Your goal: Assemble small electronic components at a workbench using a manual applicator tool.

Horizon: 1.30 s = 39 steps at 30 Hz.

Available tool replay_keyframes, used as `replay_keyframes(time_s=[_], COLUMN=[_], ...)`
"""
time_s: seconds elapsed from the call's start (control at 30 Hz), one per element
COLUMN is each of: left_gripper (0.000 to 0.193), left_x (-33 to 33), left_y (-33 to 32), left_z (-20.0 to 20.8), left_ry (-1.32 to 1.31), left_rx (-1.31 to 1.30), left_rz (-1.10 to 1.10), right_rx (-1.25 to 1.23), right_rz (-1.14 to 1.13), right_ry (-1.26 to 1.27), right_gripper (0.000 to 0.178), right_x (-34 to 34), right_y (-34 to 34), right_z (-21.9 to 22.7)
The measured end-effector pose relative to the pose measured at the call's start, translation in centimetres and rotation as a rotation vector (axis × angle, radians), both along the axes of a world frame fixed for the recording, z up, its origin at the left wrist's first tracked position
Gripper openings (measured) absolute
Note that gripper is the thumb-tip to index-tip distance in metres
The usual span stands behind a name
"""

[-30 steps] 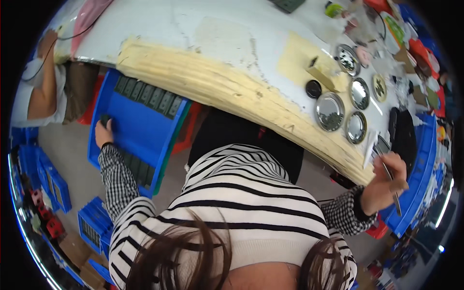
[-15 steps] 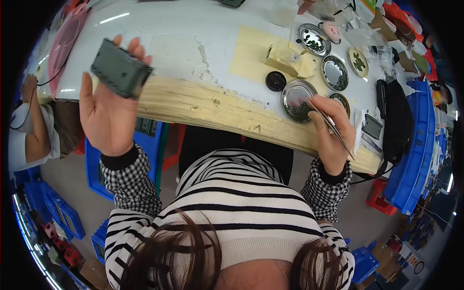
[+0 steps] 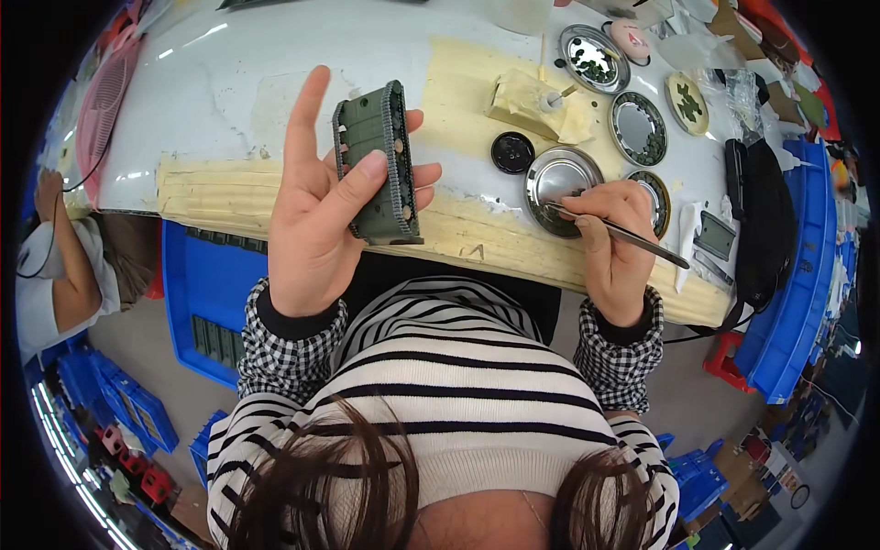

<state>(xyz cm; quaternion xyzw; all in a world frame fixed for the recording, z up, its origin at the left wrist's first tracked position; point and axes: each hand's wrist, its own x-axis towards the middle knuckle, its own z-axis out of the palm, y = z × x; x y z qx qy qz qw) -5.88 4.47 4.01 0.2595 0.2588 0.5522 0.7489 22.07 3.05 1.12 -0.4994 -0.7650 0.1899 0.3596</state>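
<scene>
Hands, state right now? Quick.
Left hand: closed on the green part, thumb across it, index finger extended.
Right hand: closed on the tweezers, tips over the steel dish.

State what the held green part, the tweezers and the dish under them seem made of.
Green part: probably plastic, matte, with moulded-looking detail; painted metal is possible. Tweezers: likely metal, smooth, with a grey sheen. Dish: likely polished metal, bright reflections.
</scene>
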Motion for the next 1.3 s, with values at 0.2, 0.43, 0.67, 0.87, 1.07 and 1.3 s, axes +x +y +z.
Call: replay_keyframes(time_s=[0.2, 0.43, 0.67, 0.87, 1.07, 1.3], left_gripper=[0.019, 0.023, 0.028, 0.028, 0.028, 0.029], left_x=[-0.1, 2.1, 2.3, 2.0, 2.0, 3.1], left_y=[-0.3, -0.2, -0.2, -0.5, 0.9, -1.1], left_z=[-2.7, -4.2, -3.1, -3.1, 0.3, -4.1], left_ry=[0.349, 0.377, 0.249, 0.183, 0.132, -0.022], left_rx=[0.089, 0.217, 0.154, 0.103, -0.386, 0.009], left_rz=[-0.079, -0.349, -0.409, -0.408, -0.419, -0.238], right_rx=[-0.006, 0.031, 0.126, 0.134, 0.011, -0.048], right_rz=[0.010, 0.253, 0.372, 0.362, 0.283, 0.238], right_ry=[0.072, 0.196, 0.119, 0.111, 0.381, 0.437], right_gripper=[0.012, 0.017, 0.027, 0.028, 0.024, 0.029], right_x=[-0.1, -3.2, -5.0, -5.5, -5.9, -6.4], right_y=[-0.1, 0.6, 1.7, 1.4, 0.3, -0.1], right_z=[0.2, 4.0, 5.1, 5.0, 2.9, 2.6])
